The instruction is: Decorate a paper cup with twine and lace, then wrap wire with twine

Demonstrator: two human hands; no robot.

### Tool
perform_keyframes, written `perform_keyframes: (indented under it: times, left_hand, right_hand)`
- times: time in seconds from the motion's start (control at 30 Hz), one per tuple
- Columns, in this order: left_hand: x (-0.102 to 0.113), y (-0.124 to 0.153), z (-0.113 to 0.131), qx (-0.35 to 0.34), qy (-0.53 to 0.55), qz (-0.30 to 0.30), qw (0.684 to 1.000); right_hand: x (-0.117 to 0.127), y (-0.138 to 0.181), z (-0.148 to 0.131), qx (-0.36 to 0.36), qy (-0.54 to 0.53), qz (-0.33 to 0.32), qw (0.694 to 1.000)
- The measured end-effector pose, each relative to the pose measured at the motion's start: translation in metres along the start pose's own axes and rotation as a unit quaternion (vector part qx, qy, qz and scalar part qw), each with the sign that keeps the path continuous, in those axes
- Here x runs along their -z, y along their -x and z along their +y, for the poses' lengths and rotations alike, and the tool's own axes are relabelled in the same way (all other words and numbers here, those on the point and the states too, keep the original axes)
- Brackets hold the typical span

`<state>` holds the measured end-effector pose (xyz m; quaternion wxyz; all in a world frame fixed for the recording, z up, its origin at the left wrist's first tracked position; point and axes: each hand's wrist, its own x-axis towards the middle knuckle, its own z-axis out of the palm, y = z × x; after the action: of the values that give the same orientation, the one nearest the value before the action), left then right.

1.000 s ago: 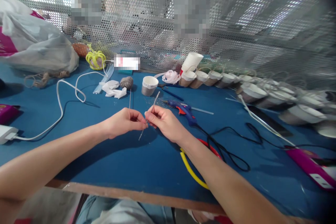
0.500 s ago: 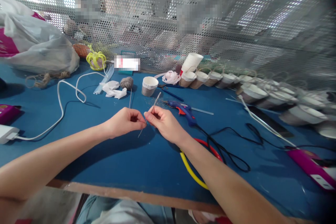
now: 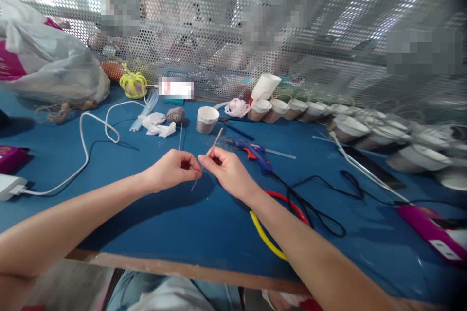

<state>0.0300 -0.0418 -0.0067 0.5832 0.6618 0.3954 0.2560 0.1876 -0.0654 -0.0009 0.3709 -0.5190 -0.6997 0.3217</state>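
A thin stick (image 3: 217,137), pale and thicker towards its upper end, slants between my hands above the table. My right hand (image 3: 228,167) pinches it between thumb and fingers. Close beside it, my left hand (image 3: 178,167) is closed in a pinch on grey yarn (image 3: 180,137), which runs up from a yarn ball (image 3: 175,115) behind. The stick's thin lower end shows below the fingertips. Just beyond the hands stands a small paper cup (image 3: 207,120), its lower part wrapped in grey-brown. A blue glue gun (image 3: 257,155) lies right of my right hand.
Rows of wrapped cups (image 3: 346,126) line the right back, near a phone (image 3: 375,167). Black cord (image 3: 317,204), a red and yellow ring (image 3: 268,238) and a purple power strip (image 3: 434,233) lie rightward. White cable (image 3: 85,141) loops at left below a plastic bag (image 3: 54,58).
The view has shifted very slightly. Both hands keep their pinch on the stick and yarn in almost the same place.
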Motion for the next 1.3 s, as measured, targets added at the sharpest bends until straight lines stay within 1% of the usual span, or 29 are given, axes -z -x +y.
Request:
perform_keyframes:
  times: [0.33, 0.4, 0.5, 0.53, 0.7, 0.8, 0.97, 1.3]
  left_hand:
    - [0.0006, 0.0015, -0.0019, 0.0, 0.017, -0.014, 1.0]
    - [0.0015, 0.0016, -0.0003, 0.002, 0.031, -0.023, 0.999]
    - [0.003, 0.0011, 0.0022, 0.016, 0.056, -0.033, 0.998]
    - [0.0034, 0.0008, 0.0027, 0.02, 0.059, -0.035, 0.997]
    - [0.0045, -0.0005, 0.002, 0.018, 0.039, -0.021, 0.999]
    - [0.0045, -0.0008, 0.0006, 0.015, 0.027, -0.017, 0.999]
    - [0.0038, -0.001, -0.0012, 0.006, 0.018, -0.01, 1.0]
    - [0.0018, -0.0002, 0.0002, 0.017, 0.019, -0.005, 1.0]
  right_hand:
    - [-0.0013, 0.0004, 0.001, -0.014, -0.025, 0.01, 1.0]
    - [0.0002, 0.0007, -0.0002, -0.01, -0.058, -0.015, 0.998]
    - [0.002, 0.0007, -0.0004, -0.002, -0.122, -0.071, 0.99]
    - [0.0023, 0.0005, 0.0002, -0.001, -0.13, -0.078, 0.988]
    - [0.002, -0.001, 0.0029, -0.002, -0.094, -0.042, 0.995]
    - [0.0018, -0.0012, 0.0025, 0.0, -0.071, -0.031, 0.997]
    - [0.0011, -0.001, 0.0026, 0.005, -0.055, -0.024, 0.998]
    - [0.0001, -0.0017, 0.005, 0.007, -0.032, -0.02, 0.999]
